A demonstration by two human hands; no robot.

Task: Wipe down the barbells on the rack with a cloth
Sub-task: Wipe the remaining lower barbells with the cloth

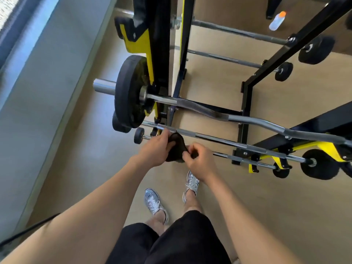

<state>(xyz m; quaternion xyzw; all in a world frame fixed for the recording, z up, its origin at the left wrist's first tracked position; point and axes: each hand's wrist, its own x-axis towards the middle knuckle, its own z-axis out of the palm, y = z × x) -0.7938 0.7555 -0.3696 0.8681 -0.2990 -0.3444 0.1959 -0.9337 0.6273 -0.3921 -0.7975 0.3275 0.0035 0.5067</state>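
Observation:
A dark cloth (pixel 176 147) is bunched between both hands, just in front of the lowest bars of the rack. My left hand (pixel 155 150) grips its left side and my right hand (pixel 198 161) pinches its right edge. A curved chrome barbell (pixel 247 121) with a large black plate (pixel 129 92) lies across the black and yellow rack (pixel 162 60). Below it run a straight barbell (pixel 219 139) and a thinner barbell (pixel 266 157) with small black plates; the cloth hides part of the thinner one. Two more barbells (pixel 238 32) rest on the rack's far side.
A clear bottle with an orange cap (pixel 277 20) lies on the wooden floor at the back right. A grey wall base and window frame (pixel 38 73) run along the left. My silver shoes (pixel 154 203) stand on the floor close to the rack.

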